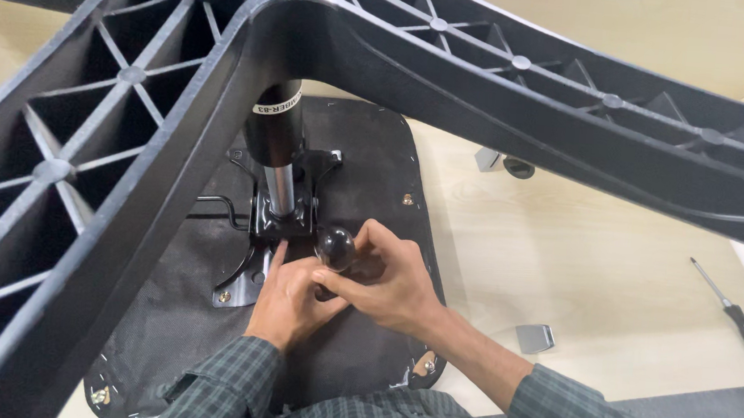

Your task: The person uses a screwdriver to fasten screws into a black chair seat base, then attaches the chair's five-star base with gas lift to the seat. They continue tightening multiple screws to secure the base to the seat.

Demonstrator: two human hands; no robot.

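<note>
Chair base (173, 129), one, black plastic with ribbed spokes, fills the upper and left part of the view; three spokes are visible, radiating from a central hub at the top edge. One seat underside (366, 173), black and roughly rectangular, lies flat on the pale floor (583, 254) beneath the base. One gas cylinder (278, 138), black above and bright metal below, stands upright from one metal mounting plate (286, 219) fixed at the seat centre, and runs up into the hub. One black wire lever (215, 209) projects left from the plate

Left hand (293, 296) rests on the seat just below the plate, fingers curled together, index finger extended up against the plate edge. Right hand (388, 278) lies against the left hand, thumb and fingers pinching one round black knob (334, 247), which sits just right of the plate's lower corner

On the floor to the right: one screwdriver (739, 317) with a black handle, well apart from the seat; two small grey metal brackets, one near the seat's lower right corner (535, 338), one beyond its upper right edge (488, 159); one black caster (518, 168) just beside the farther bracket
</note>
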